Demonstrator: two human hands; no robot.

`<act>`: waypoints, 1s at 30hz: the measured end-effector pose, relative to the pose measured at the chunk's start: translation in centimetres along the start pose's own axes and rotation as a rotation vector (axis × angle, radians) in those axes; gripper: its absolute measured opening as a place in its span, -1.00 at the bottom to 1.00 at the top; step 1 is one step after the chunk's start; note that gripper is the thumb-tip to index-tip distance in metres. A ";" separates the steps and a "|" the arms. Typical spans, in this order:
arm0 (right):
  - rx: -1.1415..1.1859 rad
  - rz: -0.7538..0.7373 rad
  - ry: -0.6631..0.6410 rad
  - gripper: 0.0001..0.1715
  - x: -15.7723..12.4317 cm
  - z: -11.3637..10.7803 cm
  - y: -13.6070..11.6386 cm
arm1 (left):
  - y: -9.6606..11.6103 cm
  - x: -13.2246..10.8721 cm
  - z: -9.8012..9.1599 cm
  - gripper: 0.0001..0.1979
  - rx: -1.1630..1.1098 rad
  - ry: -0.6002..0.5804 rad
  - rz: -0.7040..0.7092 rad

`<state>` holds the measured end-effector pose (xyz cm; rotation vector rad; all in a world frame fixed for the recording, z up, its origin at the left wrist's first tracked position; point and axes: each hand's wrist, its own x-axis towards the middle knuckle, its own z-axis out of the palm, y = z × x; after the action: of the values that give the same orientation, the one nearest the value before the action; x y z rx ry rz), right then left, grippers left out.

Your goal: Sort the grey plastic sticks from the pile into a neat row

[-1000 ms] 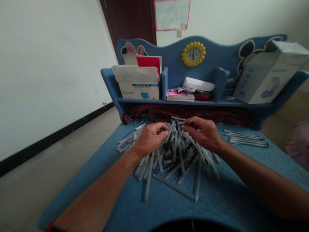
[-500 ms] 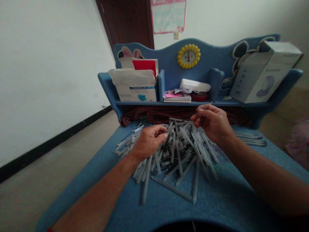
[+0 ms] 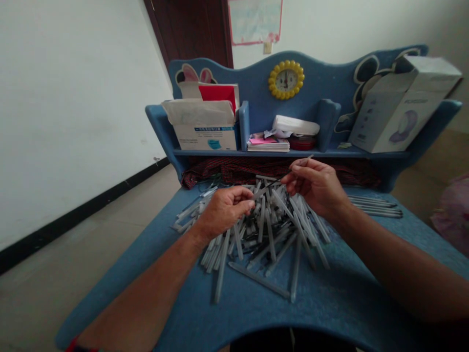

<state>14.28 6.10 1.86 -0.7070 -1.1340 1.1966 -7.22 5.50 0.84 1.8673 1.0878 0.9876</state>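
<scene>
My left hand [image 3: 226,209] is closed, pinching a translucent pen barrel [image 3: 260,192] that points up and to the right above the pile. Between the fingertips of my right hand [image 3: 315,186] is a thin pen refill [image 3: 277,181], its dark end slanting down to the barrel's end. The two appear to meet; whether the refill is inside the barrel I cannot tell. Below both hands spreads a heap of loose translucent pen barrels [image 3: 301,222], with dark pieces among them. Several pens with dark ends [image 3: 379,207] lie side by side right of my right wrist.
Behind the heap, a blue shelf [image 3: 234,153] rises from the blue desk [image 3: 242,313]. It carries a mask box [image 3: 207,134], papers [image 3: 269,146], and a tall white box [image 3: 392,117]. Dark red checked cloth [image 3: 227,172] lies under the shelf. A yellow-rimmed clock [image 3: 286,79] is on its back panel.
My right hand has moved slightly left and toward my left hand, bringing the refill to the barrel's end. My left hand stays nearly still. The view has tilted a little downward.
</scene>
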 end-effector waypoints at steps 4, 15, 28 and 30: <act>0.002 0.023 0.000 -0.84 0.2 -0.3 0.2 | 0.1 -0.1 0.2 -0.90 0.058 0.015 0.008; -0.061 0.184 -0.151 -0.69 -1.1 1.6 1.8 | 0.2 -0.3 0.8 -0.83 -0.170 -0.008 -0.071; -1.537 -0.166 -0.528 -0.71 -3.3 4.1 3.7 | 0.5 -0.2 0.8 -0.82 -0.413 0.142 -0.037; -1.667 -0.162 -0.547 -0.65 -3.3 5.1 3.8 | 0.6 -0.4 0.9 -0.83 -0.390 0.134 -0.037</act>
<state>8.35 3.28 -0.87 -1.4603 -2.5740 0.0015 -6.32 4.72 0.91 1.4788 0.9226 1.2206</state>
